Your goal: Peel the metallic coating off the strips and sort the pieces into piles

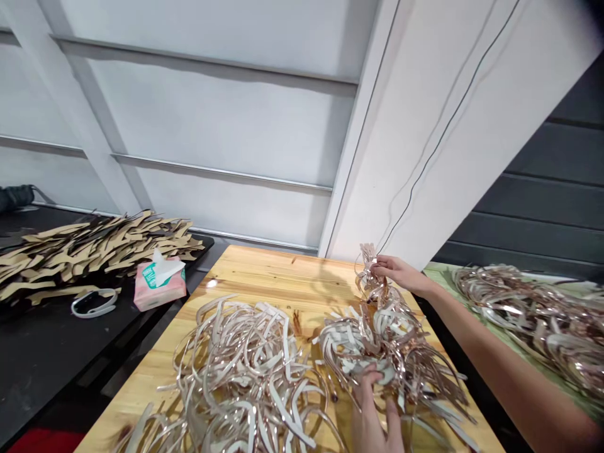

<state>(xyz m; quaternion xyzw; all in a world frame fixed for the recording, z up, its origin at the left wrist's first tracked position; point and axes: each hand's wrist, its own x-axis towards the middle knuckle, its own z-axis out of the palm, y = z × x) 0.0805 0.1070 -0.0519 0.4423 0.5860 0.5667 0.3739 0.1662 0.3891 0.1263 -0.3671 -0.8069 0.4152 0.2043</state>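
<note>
Near the far right corner of the wooden table (302,277), my right hand (394,270) is closed on a small bundle of shiny rose-gold strips (368,264). Below it, my left hand (375,415) rests against the near side of a pile of metallic strips (401,333); its visible fingers are apart and touch the strips. Some of its fingers are hidden. A larger loose heap of curled strips (245,377), pale on one face and shiny on the other, lies to the left of my left hand.
On the left, a black table (33,371) bears brown and black zigzag strips (94,251), a pink tissue box (160,289) and a white wristband (94,303). More shiny strips (533,314) lie on a green surface at right. A cable (448,123) hangs along the white wall.
</note>
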